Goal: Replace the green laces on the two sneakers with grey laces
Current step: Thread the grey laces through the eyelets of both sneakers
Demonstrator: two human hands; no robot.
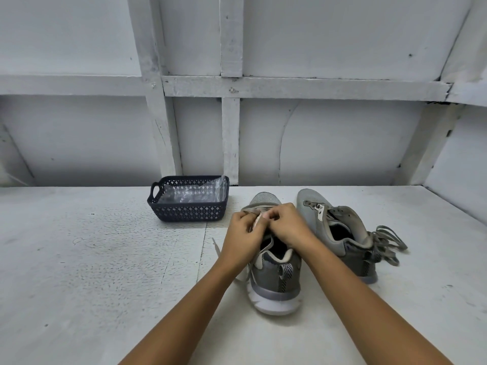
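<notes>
A white-painted table (92, 259) backs onto a battened wall. At its middle, heel toward the person, stands the near sneaker (274, 285). The left hand (245, 233) and right hand (287, 225) meet over its front eyelets, fingers curled, pinching a pale lace (216, 246), probably to thread it. At three o'clock sits the laceless second sneaker (340, 233), with loose laces (387, 243) heaped beyond. The basket (184, 212) waits at eleven.

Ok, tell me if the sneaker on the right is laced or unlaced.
Unlaced: the right sneaker shows bare eyelets, and a loose lace bundle lies beside its heel.
</notes>
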